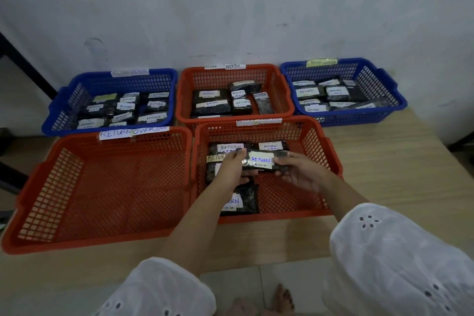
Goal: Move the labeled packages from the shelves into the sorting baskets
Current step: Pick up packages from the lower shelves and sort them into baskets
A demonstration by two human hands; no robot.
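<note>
Pale wall stands behind a wooden tabletop (384, 161) on which five mesh baskets are set: three in the far row, two in the near row. Over the near right red basket (331, 159) a dark package (261, 161) with a white "RETURN" label is held between both hands. Its left end is pinched by the left hand (232, 168), thumb on top and fingers curled beneath; its right end is gripped likewise by the right hand (298, 170). Other labeled packages (239, 202) lie below in the same basket. The near left red basket (102, 187) is seen holding nothing.
</note>
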